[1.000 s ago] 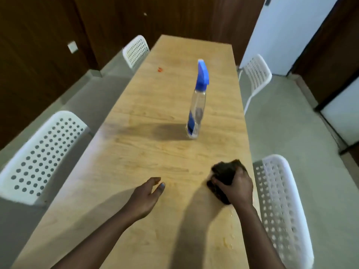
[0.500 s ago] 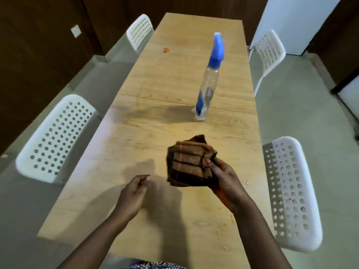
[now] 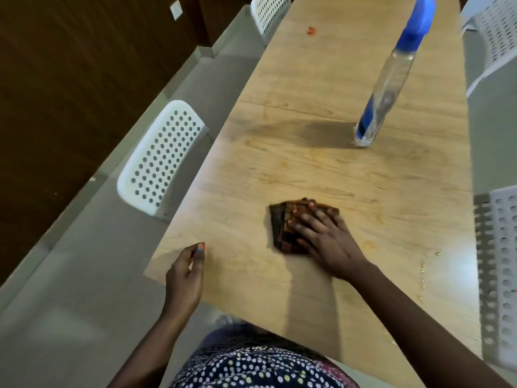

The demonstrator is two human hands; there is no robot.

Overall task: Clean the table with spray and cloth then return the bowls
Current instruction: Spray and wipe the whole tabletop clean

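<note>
R hand (image 3: 327,242) lies flat, fingers straight, pressing the cloth (image 3: 285,228) onto the worktop (image 3: 321,65) near its front edge. L hand (image 3: 186,271) hovers at the front-left corner, fingers loosely curled, holding nothing. Cloth looks soft, limp, folded; prob. light, best pressed w/ a flat palm or pinched at a fold. Bottle (image 3: 389,82) stands upright, well apart beyond; thin plastic, light, tippy, so take it round the body. Count: 1 cloth, 1 bottle, 4 chairs, 0 bowls in view.
</note>
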